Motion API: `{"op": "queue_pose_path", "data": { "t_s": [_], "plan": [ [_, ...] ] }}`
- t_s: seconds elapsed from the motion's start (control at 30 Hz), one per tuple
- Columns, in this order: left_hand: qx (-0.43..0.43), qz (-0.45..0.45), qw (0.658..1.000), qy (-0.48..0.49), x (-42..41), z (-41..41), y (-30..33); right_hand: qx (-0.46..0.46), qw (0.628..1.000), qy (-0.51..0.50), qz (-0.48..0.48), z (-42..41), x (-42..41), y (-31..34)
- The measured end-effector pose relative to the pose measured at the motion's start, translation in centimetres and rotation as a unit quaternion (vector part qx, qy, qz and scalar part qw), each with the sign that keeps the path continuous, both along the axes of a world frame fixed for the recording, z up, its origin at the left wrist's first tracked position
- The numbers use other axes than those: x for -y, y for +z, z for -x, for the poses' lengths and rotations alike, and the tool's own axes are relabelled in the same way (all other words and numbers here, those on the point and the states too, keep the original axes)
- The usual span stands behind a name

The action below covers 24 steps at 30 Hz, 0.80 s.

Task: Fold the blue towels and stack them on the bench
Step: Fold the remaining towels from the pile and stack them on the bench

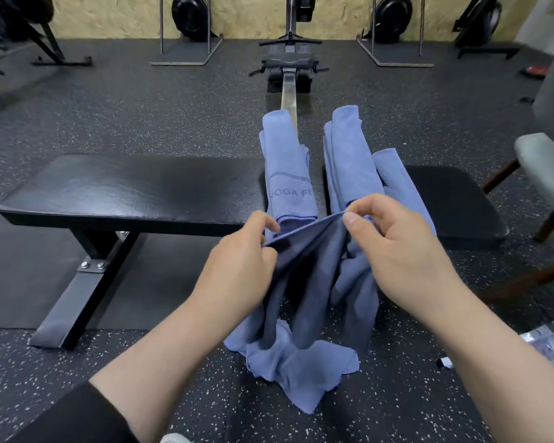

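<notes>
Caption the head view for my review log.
Both hands pinch a hanging blue cloth towel before a black padded bench.

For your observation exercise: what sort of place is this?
Most likely a gym: a padded black bench, a rowing machine on speckled rubber flooring, and more machines along the wall.

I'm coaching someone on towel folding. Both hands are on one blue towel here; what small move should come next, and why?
Probably draw the hands apart and lift. The left hand and right hand pinch the held towel close together, so it hangs bunched with its lower end crumpled on the floor. Spreading the edge would flatten it for folding.
</notes>
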State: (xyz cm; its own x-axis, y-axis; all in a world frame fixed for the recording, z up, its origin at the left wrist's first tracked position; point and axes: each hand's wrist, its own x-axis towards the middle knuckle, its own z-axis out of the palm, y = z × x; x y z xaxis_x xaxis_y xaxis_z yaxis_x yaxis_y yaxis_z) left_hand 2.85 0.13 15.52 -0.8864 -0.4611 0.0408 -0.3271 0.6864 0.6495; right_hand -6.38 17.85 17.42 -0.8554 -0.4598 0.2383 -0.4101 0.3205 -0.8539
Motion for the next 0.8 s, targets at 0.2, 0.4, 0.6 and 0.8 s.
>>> {"op": "queue_pose_path", "data": {
  "t_s": [0.2, 0.4, 0.6, 0.8],
  "plan": [
    [-0.056, -0.071, 0.995, 0.051, 1.9, 0.0, -0.3, 0.023, 0.999, -0.048, -0.006, 1.2, -0.8, -0.3],
    [-0.079, -0.198, 0.977, -0.030, 0.7, 0.2, 0.0, 0.039, 0.981, 0.041, -0.186, 0.8, -0.8, -0.9],
    [-0.078, -0.207, 0.967, -0.124, -1.3, 0.7, 0.4, 0.025, 0.977, 0.142, -0.156, -0.4, 0.3, -1.3],
    [-0.065, -0.134, 0.982, -0.113, -0.7, 0.5, 0.1, 0.005, 0.977, 0.119, -0.176, -0.2, 0.2, -1.0]
  ]
}}
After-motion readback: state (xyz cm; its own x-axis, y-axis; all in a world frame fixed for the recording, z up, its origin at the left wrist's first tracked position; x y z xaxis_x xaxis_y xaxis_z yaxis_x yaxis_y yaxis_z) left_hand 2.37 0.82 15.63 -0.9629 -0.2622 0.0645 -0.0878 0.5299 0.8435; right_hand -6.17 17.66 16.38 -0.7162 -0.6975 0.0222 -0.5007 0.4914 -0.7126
